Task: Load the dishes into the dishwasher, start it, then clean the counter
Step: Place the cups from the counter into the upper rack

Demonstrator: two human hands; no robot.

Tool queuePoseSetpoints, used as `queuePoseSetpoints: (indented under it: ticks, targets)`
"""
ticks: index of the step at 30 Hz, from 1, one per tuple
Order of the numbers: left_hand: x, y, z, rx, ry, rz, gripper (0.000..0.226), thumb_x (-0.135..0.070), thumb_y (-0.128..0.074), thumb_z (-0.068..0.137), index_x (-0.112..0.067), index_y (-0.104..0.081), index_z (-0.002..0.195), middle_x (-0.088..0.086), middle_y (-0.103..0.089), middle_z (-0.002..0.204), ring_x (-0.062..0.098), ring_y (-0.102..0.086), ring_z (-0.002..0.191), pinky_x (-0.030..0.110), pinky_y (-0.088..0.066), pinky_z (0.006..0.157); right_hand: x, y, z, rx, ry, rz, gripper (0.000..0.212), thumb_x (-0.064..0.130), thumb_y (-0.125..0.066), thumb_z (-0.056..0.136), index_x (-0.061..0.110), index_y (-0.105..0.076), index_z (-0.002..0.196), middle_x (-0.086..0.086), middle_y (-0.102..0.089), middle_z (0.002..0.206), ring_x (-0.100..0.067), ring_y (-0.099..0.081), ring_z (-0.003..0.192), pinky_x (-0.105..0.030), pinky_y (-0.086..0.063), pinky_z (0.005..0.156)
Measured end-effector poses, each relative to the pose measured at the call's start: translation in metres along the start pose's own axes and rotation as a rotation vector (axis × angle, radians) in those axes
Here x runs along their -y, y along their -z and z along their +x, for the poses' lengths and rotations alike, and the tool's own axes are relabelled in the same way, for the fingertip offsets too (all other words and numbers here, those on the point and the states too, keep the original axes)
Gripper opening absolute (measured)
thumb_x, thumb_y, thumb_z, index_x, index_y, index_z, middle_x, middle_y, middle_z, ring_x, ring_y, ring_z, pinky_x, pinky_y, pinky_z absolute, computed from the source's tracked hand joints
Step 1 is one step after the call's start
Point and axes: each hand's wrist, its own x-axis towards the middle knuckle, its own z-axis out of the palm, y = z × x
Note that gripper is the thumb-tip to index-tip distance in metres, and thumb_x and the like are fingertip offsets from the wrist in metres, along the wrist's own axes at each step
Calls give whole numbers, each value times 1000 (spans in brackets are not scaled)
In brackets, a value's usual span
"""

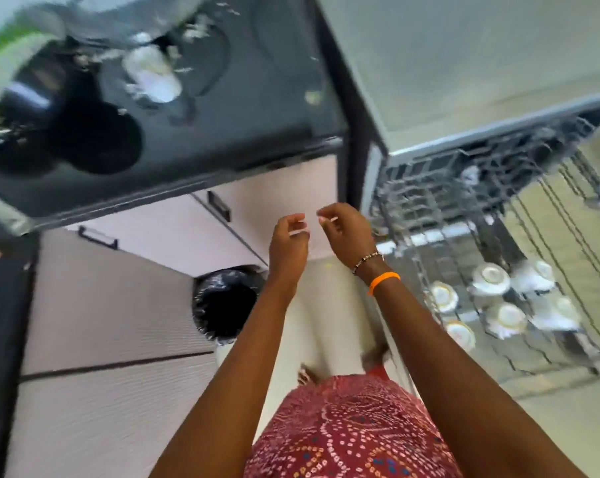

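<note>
From the head view, a dark glossy bench (264, 108) fills the upper left, smeared with white residue and carrying a blurred whitish object (152, 77) and a round black item (95, 139); its front edge runs diagonally above pale pink cabinet fronts (119, 305) with black handles; a bin lined with a black bag (224, 305) stands on the light floor (322, 305) at the cabinet foot; to the right the dishwasher (498, 160) stands open, its wire rack (498, 339) pulled out and holding several white cups (491, 279) upside down; the left hand (288, 244) and right hand (345, 232) hang close together in the free gap between bench edge and rack, fingers loosely curled, holding nothing; the right wrist wears an orange band (384, 281).
</note>
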Motion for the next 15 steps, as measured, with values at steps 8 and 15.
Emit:
queuePoseSetpoints:
  ticks: [8, 15]
  targets:
    - [-1, 138, 1, -239, -38, -66, 27, -6, -47, 94, -10, -53, 120, 4, -57, 121, 12, -50, 102, 20, -38, 86, 104, -105, 12, 168, 218, -22, 13, 1, -55, 87, -3, -65, 95, -19, -65, 98, -28, -60, 86, -2, -39, 65]
    - [-1, 217, 26, -398, -11, -89, 26, -10, -48, 94, -12, -54, 119, 5, -57, 125, 15, -51, 107, 20, -38, 88, 161, -167, 38, 268, 287, -13, 18, 3, -52, 89, 1, -64, 103, -15, -65, 104, -25, -59, 94, -16, -39, 76]
